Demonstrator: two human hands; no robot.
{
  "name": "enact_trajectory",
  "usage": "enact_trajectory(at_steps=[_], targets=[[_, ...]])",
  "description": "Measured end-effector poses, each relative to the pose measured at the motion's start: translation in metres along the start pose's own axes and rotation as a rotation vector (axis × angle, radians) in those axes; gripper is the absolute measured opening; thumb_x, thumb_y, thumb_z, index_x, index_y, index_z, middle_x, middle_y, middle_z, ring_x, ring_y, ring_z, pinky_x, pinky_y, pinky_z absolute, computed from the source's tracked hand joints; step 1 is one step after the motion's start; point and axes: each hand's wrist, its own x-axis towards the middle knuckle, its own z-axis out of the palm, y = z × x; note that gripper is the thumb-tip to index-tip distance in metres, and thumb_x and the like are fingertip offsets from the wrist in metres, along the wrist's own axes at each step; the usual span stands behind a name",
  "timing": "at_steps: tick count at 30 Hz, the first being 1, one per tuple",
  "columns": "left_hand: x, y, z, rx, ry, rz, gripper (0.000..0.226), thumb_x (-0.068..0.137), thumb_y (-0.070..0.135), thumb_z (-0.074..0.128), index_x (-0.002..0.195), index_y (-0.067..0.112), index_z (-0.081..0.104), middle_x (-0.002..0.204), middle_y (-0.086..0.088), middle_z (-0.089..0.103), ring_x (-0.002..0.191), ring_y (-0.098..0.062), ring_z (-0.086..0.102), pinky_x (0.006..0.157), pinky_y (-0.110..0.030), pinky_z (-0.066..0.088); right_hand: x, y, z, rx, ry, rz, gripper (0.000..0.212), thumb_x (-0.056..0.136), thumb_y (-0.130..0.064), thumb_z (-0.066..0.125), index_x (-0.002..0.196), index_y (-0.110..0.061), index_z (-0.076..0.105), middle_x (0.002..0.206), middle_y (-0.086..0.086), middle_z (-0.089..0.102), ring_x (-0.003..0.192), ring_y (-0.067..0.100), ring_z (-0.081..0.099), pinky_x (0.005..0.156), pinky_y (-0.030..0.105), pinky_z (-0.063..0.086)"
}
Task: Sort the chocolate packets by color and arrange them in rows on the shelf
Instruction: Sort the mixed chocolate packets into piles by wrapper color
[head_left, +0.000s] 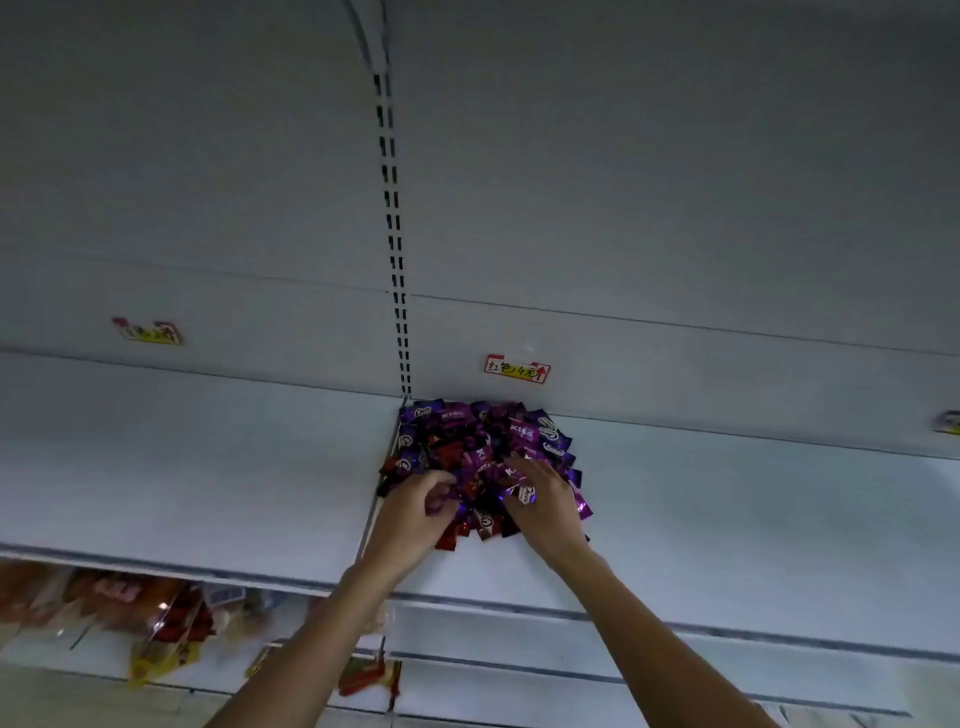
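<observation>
Purple-red packets (483, 447) heaped; left hand (415, 512) pinched one, right hand (545, 501) curled on another; raking might spill heap off shelf (208, 467)

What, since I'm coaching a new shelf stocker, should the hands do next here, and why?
Probably draw the purple packet that the left hand seems to pinch out to the bare shelf on the left, starting a row. The pile is mixed purple and red, the right hand rests on it, and no row is laid yet.
</observation>
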Motion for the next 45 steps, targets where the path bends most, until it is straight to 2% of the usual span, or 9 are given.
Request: enact_trajectory(at_steps=[6,15,19,22,29,33,35,39,45], targets=[[0.01,-0.005,0.021,0.022,-0.051,-0.006,0.031,0.087,0.02,0.061,0.117,0.023,0.055,0.111,0.007,0.056,0.1,-0.006,0.054,0.086,-0.018,0.043,-0.006,0.019,0.011,-0.162,-0.098,-0.019,0.056,0.083,-0.009,0.061,0.135,-0.022,0.045,0.136,0.0,0.043,0.122,0.019,0.045,0.093,0.029,0.046],[0.029,-0.01,0.016,0.054,-0.07,0.07,0.033,0.087,0.012,0.059,0.119,0.018,0.056,0.117,0.005,0.057,0.105,-0.004,0.051,0.09,-0.014,0.04,0.005,0.015,0.009,-0.1,-0.035,0.042,0.044,0.079,-0.004,0.06,0.121,-0.018,0.059,0.131,0.005,0.042,0.119,0.02,0.043,0.088,0.017,0.04],[0.032,-0.026,-0.005,0.261,0.041,0.143,0.038,0.081,0.011,0.065,0.117,0.016,0.057,0.117,0.001,0.056,0.111,-0.013,0.049,0.094,-0.017,0.034,0.01,0.012,0.012,-0.166,-0.013,0.084,0.032,0.081,-0.028,0.068,0.11,-0.017,0.062,0.121,0.003,0.049,0.109,0.02,0.047,0.082,0.027,0.047],[0.025,-0.046,-0.021,0.409,-0.013,0.13,0.038,0.08,0.015,0.065,0.118,0.015,0.056,0.121,-0.002,0.054,0.113,-0.019,0.047,0.096,-0.027,0.037,0.011,0.014,0.015,-0.183,0.012,0.097,0.024,0.079,-0.023,0.071,0.097,-0.01,0.063,0.113,0.005,0.051,0.099,0.019,0.049,0.074,0.022,0.043],[0.015,-0.067,-0.031,0.35,0.018,0.102,0.042,0.08,0.013,0.069,0.118,0.008,0.054,0.117,-0.008,0.055,0.108,-0.023,0.048,0.088,-0.022,0.035,0.015,0.017,0.014,-0.085,0.022,0.233,0.053,0.073,-0.007,0.071,0.117,-0.012,0.042,0.103,0.004,0.056,0.093,0.021,0.055,0.069,0.026,0.043],[0.018,-0.066,-0.033,0.388,0.035,0.088,0.042,0.077,0.02,0.071,0.116,0.012,0.056,0.111,-0.006,0.059,0.102,-0.024,0.051,0.085,-0.028,0.039,0.013,0.013,0.007,0.023,0.025,0.244,0.012,0.086,-0.008,0.06,0.092,-0.016,0.053,0.083,0.0,0.06,0.076,0.019,0.058,0.064,0.03,0.05],[0.02,-0.064,-0.034,0.409,0.057,0.081,0.045,0.073,0.024,0.074,0.113,0.012,0.058,0.108,-0.005,0.06,0.1,-0.024,0.05,0.085,-0.031,0.039,0.012,0.01,0.003,0.125,0.045,0.249,0.014,0.089,-0.005,0.053,0.089,-0.019,0.056,0.076,-0.001,0.059,0.068,0.017,0.057,0.062,0.028,0.049],[0.026,-0.054,-0.034,0.342,0.06,0.101,0.043,0.071,0.026,0.076,0.108,0.014,0.059,0.104,0.0,0.058,0.096,-0.017,0.048,0.08,-0.025,0.037,0.015,0.01,-0.004,0.193,0.074,0.274,0.017,0.086,0.001,0.048,0.082,-0.011,0.06,0.063,0.002,0.055,0.049,0.01,0.042,0.042,0.012,0.031],[0.043,-0.02,-0.018,0.204,-0.041,0.148,0.038,0.076,0.017,0.071,0.107,0.019,0.048,0.103,0.009,0.05,0.094,-0.007,0.051,0.075,-0.009,0.038,0.016,0.031,-0.029,0.2,0.294,0.407,0.016,0.082,-0.003,0.057,0.096,-0.009,0.061,0.081,0.005,0.062,0.064,0.012,0.054,0.047,0.016,0.037]])
